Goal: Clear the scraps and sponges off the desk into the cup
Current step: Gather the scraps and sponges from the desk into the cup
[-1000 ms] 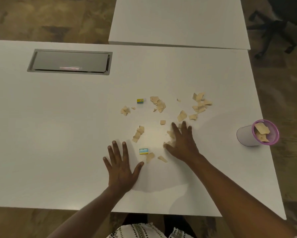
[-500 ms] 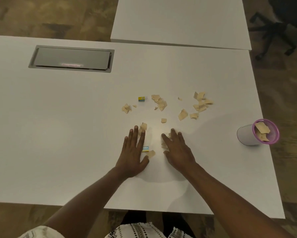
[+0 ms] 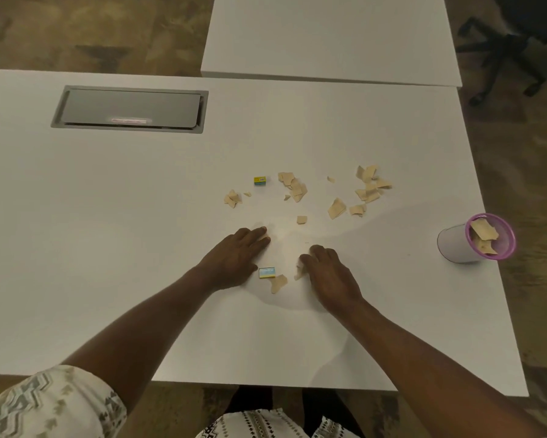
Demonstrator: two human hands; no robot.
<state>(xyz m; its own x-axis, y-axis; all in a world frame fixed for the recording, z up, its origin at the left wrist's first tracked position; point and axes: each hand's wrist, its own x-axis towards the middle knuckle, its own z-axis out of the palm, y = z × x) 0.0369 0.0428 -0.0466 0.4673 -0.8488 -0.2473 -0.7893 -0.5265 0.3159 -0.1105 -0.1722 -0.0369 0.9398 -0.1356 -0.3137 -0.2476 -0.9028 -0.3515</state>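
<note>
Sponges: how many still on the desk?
2. One blue sponge lies between the left hand and the right hand; one yellow sponge sits farther back, left of the scraps. Others may hide under the hands.

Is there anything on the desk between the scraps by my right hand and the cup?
Nothing visible. The stretch of desk from the scraps beside the right hand to the cup is bare; other scraps lie farther back, off that line.

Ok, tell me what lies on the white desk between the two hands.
In the head view, between the left hand and the right hand lie a small blue rectangular sponge and a tan torn paper scrap; more scraps sit tucked against the right fingers.
</note>
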